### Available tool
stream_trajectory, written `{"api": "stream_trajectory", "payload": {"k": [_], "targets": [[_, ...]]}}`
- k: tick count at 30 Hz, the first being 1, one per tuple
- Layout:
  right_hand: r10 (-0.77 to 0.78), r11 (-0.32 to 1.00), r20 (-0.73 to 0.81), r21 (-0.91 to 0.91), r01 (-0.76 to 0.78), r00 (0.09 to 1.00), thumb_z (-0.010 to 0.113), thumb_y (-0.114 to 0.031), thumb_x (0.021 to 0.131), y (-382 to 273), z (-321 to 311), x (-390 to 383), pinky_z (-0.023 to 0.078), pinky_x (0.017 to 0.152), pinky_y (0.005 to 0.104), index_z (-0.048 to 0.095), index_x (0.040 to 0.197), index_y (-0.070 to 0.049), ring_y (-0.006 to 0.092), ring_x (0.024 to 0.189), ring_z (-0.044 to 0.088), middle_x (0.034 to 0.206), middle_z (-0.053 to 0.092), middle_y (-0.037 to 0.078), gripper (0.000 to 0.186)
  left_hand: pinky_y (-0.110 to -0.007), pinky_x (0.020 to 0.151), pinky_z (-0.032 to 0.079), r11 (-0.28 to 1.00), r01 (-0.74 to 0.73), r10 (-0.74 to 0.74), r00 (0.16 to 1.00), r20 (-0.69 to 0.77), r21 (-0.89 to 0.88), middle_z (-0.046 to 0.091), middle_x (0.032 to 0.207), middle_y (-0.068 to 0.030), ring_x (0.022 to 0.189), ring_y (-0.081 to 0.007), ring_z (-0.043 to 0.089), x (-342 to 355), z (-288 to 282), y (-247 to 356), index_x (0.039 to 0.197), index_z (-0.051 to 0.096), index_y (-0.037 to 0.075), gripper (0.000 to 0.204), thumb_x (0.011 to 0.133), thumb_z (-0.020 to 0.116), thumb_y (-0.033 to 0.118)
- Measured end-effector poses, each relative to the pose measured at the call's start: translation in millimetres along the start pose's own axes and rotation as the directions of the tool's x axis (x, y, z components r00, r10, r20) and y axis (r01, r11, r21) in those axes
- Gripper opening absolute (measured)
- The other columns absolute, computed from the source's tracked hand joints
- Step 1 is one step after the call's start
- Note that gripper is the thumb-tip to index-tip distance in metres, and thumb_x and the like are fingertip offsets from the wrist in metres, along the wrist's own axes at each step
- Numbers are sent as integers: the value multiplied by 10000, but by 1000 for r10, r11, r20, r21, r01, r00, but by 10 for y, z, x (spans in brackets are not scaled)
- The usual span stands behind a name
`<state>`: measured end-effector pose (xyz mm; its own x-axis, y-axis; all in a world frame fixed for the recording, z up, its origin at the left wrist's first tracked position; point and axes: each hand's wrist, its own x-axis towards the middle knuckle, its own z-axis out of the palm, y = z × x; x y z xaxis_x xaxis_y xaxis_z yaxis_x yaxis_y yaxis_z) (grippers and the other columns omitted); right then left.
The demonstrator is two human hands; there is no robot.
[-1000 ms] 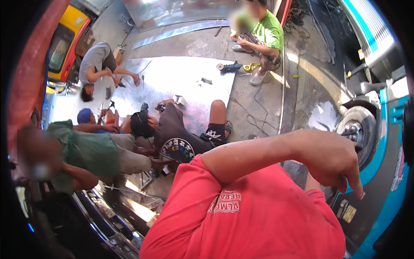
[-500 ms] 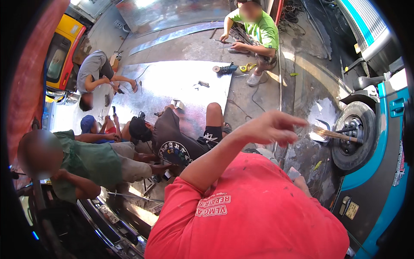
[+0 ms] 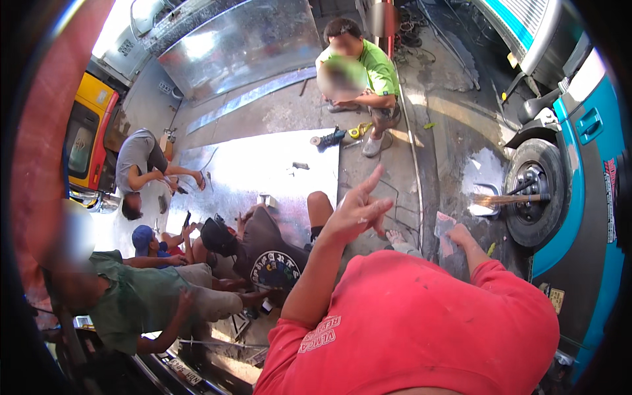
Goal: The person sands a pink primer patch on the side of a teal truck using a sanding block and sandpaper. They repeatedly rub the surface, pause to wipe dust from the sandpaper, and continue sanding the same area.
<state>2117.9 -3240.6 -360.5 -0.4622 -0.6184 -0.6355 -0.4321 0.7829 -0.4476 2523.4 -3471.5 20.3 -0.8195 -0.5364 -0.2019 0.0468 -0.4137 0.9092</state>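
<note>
My left hand [image 3: 359,214] is raised at the middle of the view, empty, index finger stretched upward and the other fingers partly bent, above the floor beside a crouching co-worker in a dark shirt [image 3: 270,234]. My right hand [image 3: 461,238] is further right, gripping a thin, flat pinkish-grey piece [image 3: 445,224] near the bus wheel [image 3: 546,227]. A broom [image 3: 513,199] and a metal dustpan [image 3: 485,209] lie just beyond it. A large shiny metal sheet [image 3: 250,164] covers the floor ahead of me, with a power tool [image 3: 329,138] on its far corner.
Co-workers surround the sheet: one in lime green [image 3: 378,72], one in grey [image 3: 135,168], one in a blue cap [image 3: 151,243], one in dark green [image 3: 138,296]. A yellow vehicle [image 3: 92,125] stands left, a teal bus [image 3: 586,125] right; cables [image 3: 388,197] run along the floor.
My left hand has swung from the right toward the middle, its index finger turning upward. My right hand with the flat piece has come into fuller view. The whole view has shifted.
</note>
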Motion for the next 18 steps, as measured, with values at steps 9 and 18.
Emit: {"api": "stream_trajectory", "payload": {"k": [9,18], "targets": [[-78,979,72,-181,90,994,789,-284,872,-152,23,345,603,741,485,782,1006,62,416,851,773,939,761,291,371,-332,575,629,918,7,-129,951,-281,-397,509,648,27,508,-72,495,-331,-387,-982,1675,280,20,728,1075,662,174],[-41,993,150,-107,57,988,805,-147,854,-188,-77,450,590,665,489,769,1043,75,327,850,768,926,769,220,293,-326,809,630,961,-261,141,746,-651,-91,595,1340,-186,1037,-187,668,-493,-564,-654,1682,216,-16,879,1005,757,134]]}}
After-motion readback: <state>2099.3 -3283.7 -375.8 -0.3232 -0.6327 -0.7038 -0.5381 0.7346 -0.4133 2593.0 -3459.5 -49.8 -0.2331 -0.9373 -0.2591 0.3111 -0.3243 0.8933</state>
